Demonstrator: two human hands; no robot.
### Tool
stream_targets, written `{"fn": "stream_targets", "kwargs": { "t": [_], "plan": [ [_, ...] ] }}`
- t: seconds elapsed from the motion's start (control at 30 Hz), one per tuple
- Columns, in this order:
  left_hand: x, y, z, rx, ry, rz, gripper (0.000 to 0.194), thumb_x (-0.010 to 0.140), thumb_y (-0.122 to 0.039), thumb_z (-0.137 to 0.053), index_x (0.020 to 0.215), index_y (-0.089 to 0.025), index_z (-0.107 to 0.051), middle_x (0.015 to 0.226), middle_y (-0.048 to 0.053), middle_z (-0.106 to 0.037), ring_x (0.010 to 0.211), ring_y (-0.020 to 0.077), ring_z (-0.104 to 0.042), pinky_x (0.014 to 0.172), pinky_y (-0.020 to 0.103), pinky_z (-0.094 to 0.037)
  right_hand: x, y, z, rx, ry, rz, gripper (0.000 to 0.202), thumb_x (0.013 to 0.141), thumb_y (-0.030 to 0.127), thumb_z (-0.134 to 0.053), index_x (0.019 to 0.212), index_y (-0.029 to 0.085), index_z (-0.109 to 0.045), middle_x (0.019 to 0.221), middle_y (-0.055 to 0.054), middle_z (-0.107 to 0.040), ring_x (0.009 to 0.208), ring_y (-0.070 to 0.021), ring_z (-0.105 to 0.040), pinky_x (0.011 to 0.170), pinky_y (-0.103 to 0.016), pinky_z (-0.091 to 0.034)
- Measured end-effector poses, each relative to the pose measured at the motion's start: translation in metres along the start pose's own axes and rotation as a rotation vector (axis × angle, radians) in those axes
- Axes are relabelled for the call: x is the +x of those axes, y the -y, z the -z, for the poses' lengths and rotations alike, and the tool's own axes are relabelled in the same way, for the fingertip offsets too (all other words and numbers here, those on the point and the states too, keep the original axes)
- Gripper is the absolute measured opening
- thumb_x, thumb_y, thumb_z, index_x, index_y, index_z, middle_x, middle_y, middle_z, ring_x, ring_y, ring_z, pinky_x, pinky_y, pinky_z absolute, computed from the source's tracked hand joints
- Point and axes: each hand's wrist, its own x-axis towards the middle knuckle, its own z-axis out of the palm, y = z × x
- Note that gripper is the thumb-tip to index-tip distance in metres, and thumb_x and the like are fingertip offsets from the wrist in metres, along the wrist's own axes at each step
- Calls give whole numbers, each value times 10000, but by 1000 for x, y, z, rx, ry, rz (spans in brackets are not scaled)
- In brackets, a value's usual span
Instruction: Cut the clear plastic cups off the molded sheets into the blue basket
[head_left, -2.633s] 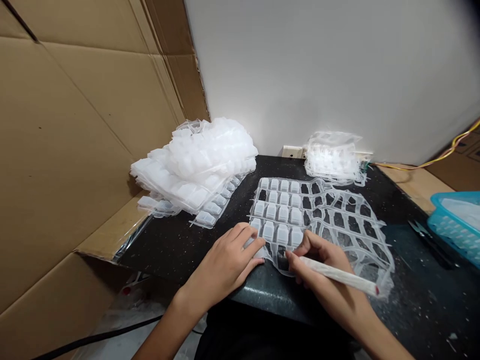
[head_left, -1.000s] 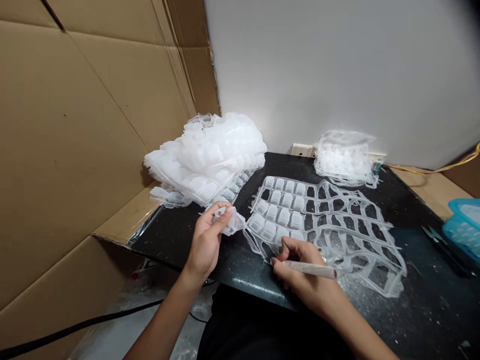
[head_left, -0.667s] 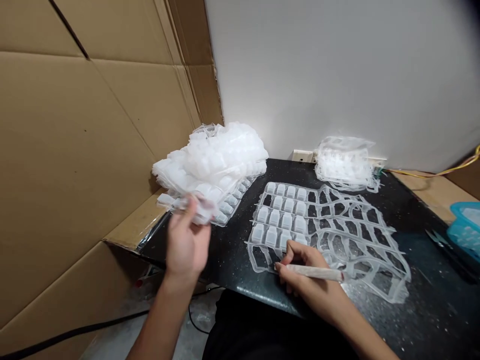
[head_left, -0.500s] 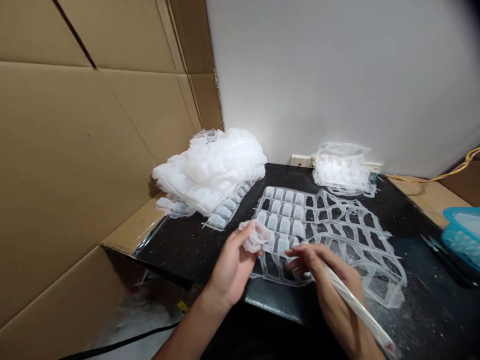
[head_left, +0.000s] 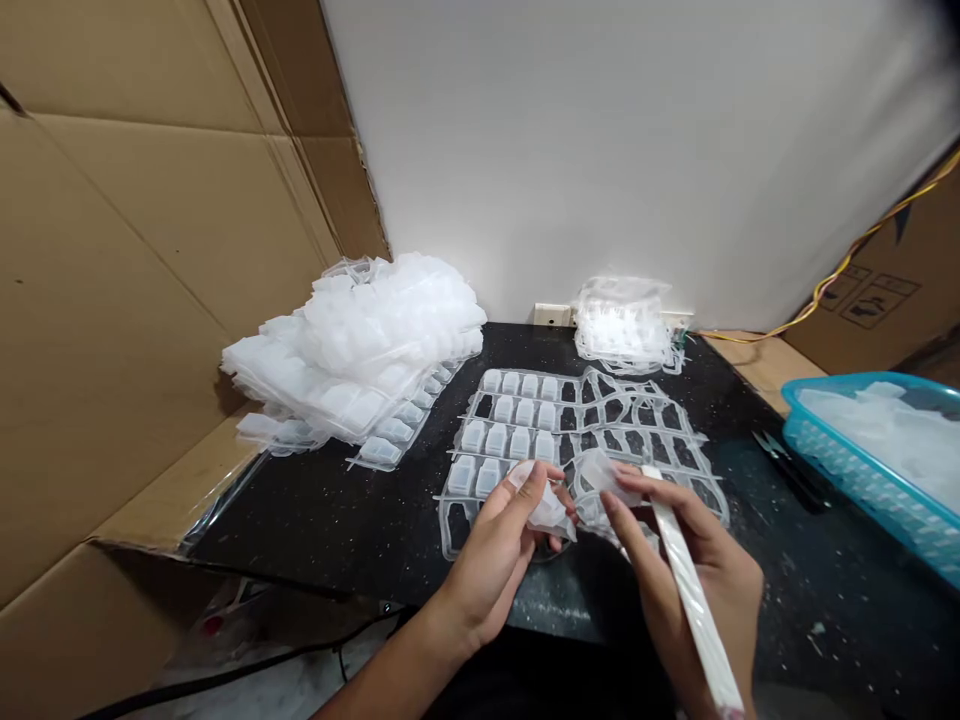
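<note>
Can't count the white pieces (head_left: 550, 512) in the left hand (head_left: 491, 565) from here. Both hands cover the molded sheet's (head_left: 545, 444) lower middle. Blue basket (head_left: 832, 440) right of the right hand (head_left: 721, 570): cut off at the right edge. Print on the box (head_left: 930, 265) beyond that hand: too small to read.

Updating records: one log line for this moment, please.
Left hand: holds translucent pieces; Right hand: holds white tool, more pieces; Sheet: on black table; Blue basket: right of sheet
</note>
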Motion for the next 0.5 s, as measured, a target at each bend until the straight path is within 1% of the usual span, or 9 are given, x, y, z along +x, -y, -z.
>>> {"fn": "stream_targets", "kwargs": {
  "t": [0.03,0.1,0.17,0.23,0.3,0.4,0.5],
  "plan": [
    [0,1,-1,48,-12,-12,439,929,-559,-634,1073,-146,-600,872,29,-574,788,123,-509,658,225,-421,0,-1,0,0,-9,25,129,866,299,-742,989,262,-740,1036,-10,-787,950,-193,-755,786,-218,-585],
    [1,3,-4,143,-24,-38,494,921,-630,-596,1037,-150,-582,850,13,-545,742,109,-471,653,227,-410,0,-1,-2,1,34,73,126,879,270,-725,1005,269,-729,1090,-8,-778,992,-188,-749,838,-226,-580],
    [2,5,-5,222,-21,-63,515,930,-656,-556,1041,-153,-580,866,14,-547,729,103,-449,661,226,-408,0,0,-5,-5,105,99,131,894,257,-701,1024,266,-720,1136,-17,-769,1006,-189,-748,871,-243,-577],
    [2,6,-6,280,-19,-80,516,949,-654,-522,1102,-164,-576,928,29,-574,760,112,-470,674,228,-415,2,3,-7,-12,164,101,130,900,270,-692,1027,264,-721,1153,-23,-765,1020,-195,-746,880,-249,-577],
    [2,5,-5,346,-6,-102,519,964,-655,-485,1149,-176,-563,976,43,-593,787,128,-496,677,237,-425,6,6,-7,-2,205,52,128,902,312,-690,1013,266,-734,1111,-20,-778,983,-193,-756,821,-226,-586],
    [0,4,-4,484,8,-162,511,976,-662,-440,1097,-177,-549,939,38,-591,735,128,-476,676,254,-421,11,10,-4,78,283,-89,177,881,401,-711,967,251,-748,977,-21,-798,828,-181,-771,678,-191,-586],
    [-5,1,-3,605,-6,-205,483,993,-653,-399,1080,-192,-514,949,35,-583,748,135,-475,711,269,-418,15,12,0,140,361,-168,248,820,433,-767,969,236,-742,903,-19,-792,751,-178,-758,656,-189,-577]
  ]
}}
